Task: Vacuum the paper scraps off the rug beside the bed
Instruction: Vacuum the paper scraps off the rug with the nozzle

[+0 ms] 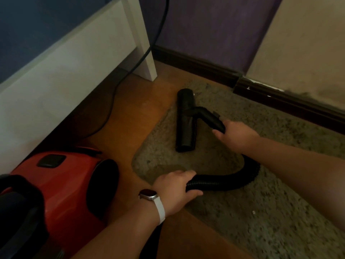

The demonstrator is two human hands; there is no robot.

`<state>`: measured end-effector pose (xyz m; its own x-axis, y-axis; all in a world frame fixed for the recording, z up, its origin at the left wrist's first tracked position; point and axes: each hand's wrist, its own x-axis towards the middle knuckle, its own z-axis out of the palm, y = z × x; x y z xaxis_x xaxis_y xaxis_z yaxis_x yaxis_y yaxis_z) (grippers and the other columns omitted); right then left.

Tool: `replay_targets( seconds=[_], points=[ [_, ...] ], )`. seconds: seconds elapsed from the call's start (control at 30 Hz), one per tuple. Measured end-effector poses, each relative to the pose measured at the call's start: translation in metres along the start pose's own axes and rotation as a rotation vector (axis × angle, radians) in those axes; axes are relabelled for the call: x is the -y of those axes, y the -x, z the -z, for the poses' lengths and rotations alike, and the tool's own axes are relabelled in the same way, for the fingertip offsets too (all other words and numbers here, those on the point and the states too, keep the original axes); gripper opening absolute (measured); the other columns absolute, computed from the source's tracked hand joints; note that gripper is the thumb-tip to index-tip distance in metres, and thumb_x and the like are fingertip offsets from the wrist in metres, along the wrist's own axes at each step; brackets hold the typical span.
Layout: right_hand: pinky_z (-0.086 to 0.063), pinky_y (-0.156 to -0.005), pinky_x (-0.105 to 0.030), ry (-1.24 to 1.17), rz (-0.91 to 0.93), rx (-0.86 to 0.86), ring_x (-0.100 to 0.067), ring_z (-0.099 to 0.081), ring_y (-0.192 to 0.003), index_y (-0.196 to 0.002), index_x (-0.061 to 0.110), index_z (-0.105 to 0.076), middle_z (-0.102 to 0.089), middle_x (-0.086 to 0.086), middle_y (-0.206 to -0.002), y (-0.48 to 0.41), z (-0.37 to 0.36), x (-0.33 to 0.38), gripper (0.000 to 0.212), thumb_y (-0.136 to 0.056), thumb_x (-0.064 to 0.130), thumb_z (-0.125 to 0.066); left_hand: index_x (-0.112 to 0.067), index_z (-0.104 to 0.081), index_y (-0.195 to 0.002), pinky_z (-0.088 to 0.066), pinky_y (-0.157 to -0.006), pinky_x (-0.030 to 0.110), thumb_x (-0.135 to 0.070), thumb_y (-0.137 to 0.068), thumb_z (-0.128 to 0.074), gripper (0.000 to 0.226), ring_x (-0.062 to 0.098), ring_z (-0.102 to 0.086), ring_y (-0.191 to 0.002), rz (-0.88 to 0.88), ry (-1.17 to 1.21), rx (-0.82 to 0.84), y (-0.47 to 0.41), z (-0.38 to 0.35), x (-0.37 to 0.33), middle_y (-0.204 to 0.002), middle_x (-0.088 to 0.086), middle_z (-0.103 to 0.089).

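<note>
gripping the black wand (pixel 211 118) just behind the floor head (pixel 185 120), the right hand (pixel 237 137) curls its fingers (pixel 217 132) round it; the left hand (pixel 175 189) wraps the ribbed hose (pixel 224 182). the floor head lies on the rug (pixel 289 174), one white scrap (pixel 253 212) apart from both hands.

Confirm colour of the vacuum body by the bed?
Red vacuum body with black trim, clearest in the head view.

Dim indoor light, deep shadow under the bed (pixel 56 75), soft blur throughout, wide-angle bending at edges
</note>
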<state>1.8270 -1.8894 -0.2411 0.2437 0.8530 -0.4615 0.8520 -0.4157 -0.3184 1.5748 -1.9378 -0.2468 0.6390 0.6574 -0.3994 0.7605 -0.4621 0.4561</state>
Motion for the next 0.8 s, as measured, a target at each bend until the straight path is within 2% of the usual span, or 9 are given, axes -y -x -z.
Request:
replay_targets(
  seconds=[0.2, 0.37, 0.47, 0.6, 0.7, 0.8],
  points=[
    [-0.045, -0.056, -0.03, -0.049, -0.025, -0.052, -0.018, -0.059, -0.07, -0.121, 0.018, -0.051, -0.056, -0.001, -0.084, -0.009, 0.013, 0.001, 0.042, -0.098, 0.053, -0.046, -0.033, -0.047, -0.137, -0.049, -0.08, 0.03, -0.06, -0.093, -0.052, 0.052, 0.015, -0.058, -0.102, 0.004, 0.035, -0.007, -0.005, -0.005, 0.0, -0.116, -0.006, -0.06],
    [-0.051, -0.064, -0.033, 0.028, 0.06, -0.04, -0.02, -0.06, -0.077, -0.125, 0.019, -0.051, -0.055, 0.001, -0.084, -0.021, 0.013, 0.03, 0.044, -0.098, 0.053, -0.047, -0.038, -0.052, -0.126, -0.051, -0.075, 0.03, -0.062, -0.091, -0.053, 0.043, 0.01, -0.058, -0.094, 0.022, 0.02, -0.046, -0.009, 0.003, 0.011, -0.106, -0.012, -0.06],
    [-0.048, -0.062, -0.032, 0.059, 0.068, -0.012, -0.017, -0.058, -0.076, -0.13, 0.019, -0.049, -0.054, 0.003, -0.083, -0.027, 0.016, 0.041, 0.045, -0.099, 0.051, -0.046, -0.039, -0.052, -0.125, -0.045, -0.069, 0.025, -0.061, -0.092, -0.054, 0.04, 0.008, -0.057, -0.093, 0.036, 0.028, -0.05, -0.009, 0.005, 0.014, -0.104, -0.014, -0.059],
    [-0.046, -0.063, -0.032, -0.014, -0.003, -0.017, -0.018, -0.056, -0.076, -0.129, 0.018, -0.05, -0.051, 0.003, -0.081, -0.03, 0.017, 0.026, 0.044, -0.099, 0.05, -0.046, -0.039, -0.05, -0.13, -0.044, -0.068, 0.024, -0.063, -0.091, -0.053, 0.046, 0.009, -0.057, -0.094, 0.035, 0.043, -0.042, -0.012, 0.004, 0.014, -0.106, -0.013, -0.059],
    [-0.045, -0.062, -0.032, -0.114, -0.088, -0.029, -0.02, -0.058, -0.073, -0.123, 0.014, -0.052, -0.053, -0.001, -0.082, -0.022, 0.009, 0.001, 0.043, -0.099, 0.05, -0.048, -0.038, -0.052, -0.125, -0.049, -0.074, 0.028, -0.061, -0.092, -0.053, 0.041, 0.01, -0.057, -0.094, 0.012, 0.05, -0.027, -0.014, 0.004, 0.012, -0.105, -0.012, -0.059],
    [-0.045, -0.06, -0.032, -0.13, -0.118, -0.019, -0.02, -0.058, -0.072, -0.119, 0.015, -0.052, -0.056, -0.003, -0.084, -0.018, 0.009, -0.009, 0.041, -0.099, 0.05, -0.048, -0.038, -0.05, -0.129, -0.048, -0.076, 0.029, -0.062, -0.091, -0.052, 0.045, 0.011, -0.057, -0.098, 0.004, 0.046, -0.018, -0.014, 0.002, 0.009, -0.111, -0.011, -0.06]
  ],
)
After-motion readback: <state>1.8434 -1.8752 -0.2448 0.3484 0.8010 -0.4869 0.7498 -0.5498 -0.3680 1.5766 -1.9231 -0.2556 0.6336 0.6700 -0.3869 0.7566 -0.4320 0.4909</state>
